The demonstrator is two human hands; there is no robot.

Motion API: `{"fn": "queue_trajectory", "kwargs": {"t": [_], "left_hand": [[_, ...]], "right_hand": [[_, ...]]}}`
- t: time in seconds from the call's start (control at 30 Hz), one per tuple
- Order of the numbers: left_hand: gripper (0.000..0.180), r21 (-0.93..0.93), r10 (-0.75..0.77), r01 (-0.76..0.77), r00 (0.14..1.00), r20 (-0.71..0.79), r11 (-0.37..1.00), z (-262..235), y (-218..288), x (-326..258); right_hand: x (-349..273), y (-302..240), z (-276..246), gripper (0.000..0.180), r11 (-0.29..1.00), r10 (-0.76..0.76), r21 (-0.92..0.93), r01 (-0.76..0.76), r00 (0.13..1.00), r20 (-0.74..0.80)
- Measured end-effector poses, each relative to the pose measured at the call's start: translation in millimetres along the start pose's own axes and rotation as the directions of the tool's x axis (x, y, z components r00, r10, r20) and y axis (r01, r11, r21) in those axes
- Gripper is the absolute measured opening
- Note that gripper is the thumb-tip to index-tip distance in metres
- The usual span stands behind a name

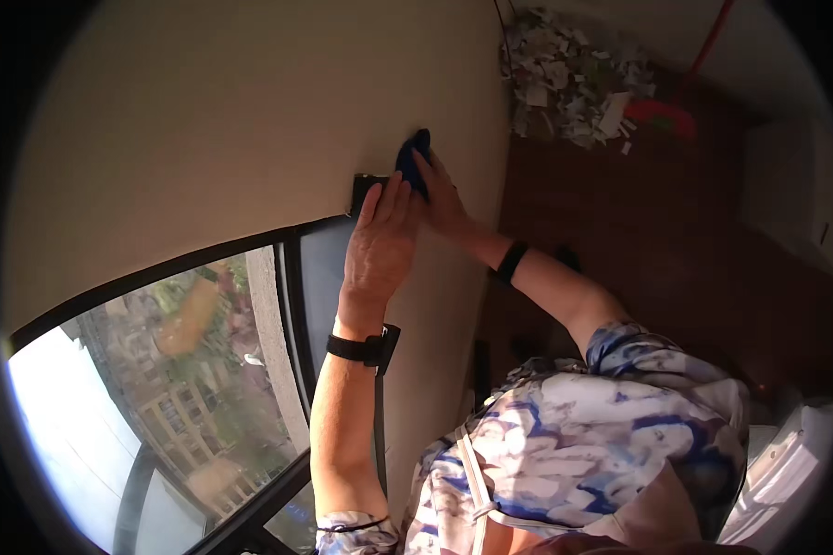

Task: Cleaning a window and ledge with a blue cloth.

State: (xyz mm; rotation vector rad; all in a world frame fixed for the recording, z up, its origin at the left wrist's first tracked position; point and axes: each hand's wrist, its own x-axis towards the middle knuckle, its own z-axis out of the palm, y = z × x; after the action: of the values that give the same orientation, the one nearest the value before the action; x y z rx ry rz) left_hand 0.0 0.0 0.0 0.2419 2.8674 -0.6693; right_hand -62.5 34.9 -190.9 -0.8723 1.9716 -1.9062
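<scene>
Item one, my left hand (pixel 379 242): raised against the cream wall (pixel 213 120), fingers extended and held together, nearly flat, fingertips resting by a small black fitting (pixel 365 188) at the upper corner of the window frame (pixel 292 277); nothing grasped in it. A black wrist strap (pixel 366 348) sits on that forearm. Item two, my right hand (pixel 446 199): also up at the wall, just beside the left, fingers curled over a dark blue cloth (pixel 416 159) and pressing it to the wall surface, just above and to the right of the black fitting. A second black band (pixel 511 261) circles the right wrist. Item three, the window (pixel 185 370): dark-framed, lower left of view, sunlit buildings and foliage beyond the glass. Item four, floor (pixel 657 240): dark brown wood, well apart from my hands. Item five, a heap of torn pale paper scraps (pixel 569 79) lying on that floor by the base of the wall, with a red-handled tool (pixel 676 111) just beside it. Item six, my blue-and-white patterned shirt (pixel 583 444), filling the lower centre.
</scene>
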Motion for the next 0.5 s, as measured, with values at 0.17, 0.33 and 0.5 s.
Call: {"fn": "queue_trajectory", "kwargs": {"t": [0.17, 0.33, 0.5], "left_hand": [[0.028, -0.178, -0.034, 0.037, 0.999, 0.02, 0.983, -5.5, -1.0, 14.8], [0.027, -0.19, -0.063, 0.072, 0.997, 0.055, 0.979, -10.2, -0.3, 12.3], [0.027, -0.173, -0.056, 0.069, 0.995, 0.08, 0.983, -15.6, 2.7, 14.5]], "right_hand": [[87.6, 5.1, -39.0, 0.063, 0.992, 0.115, -0.03, -0.122, 0.978, -0.173], [123.2, 61.5, -35.5, 0.06, 0.924, 0.38, 0.031, -0.382, 0.905, -0.191], [45.7, 154.9, -2.0, 0.061, 0.688, 0.725, 0.076, -0.721, 0.687, -0.049]]}}
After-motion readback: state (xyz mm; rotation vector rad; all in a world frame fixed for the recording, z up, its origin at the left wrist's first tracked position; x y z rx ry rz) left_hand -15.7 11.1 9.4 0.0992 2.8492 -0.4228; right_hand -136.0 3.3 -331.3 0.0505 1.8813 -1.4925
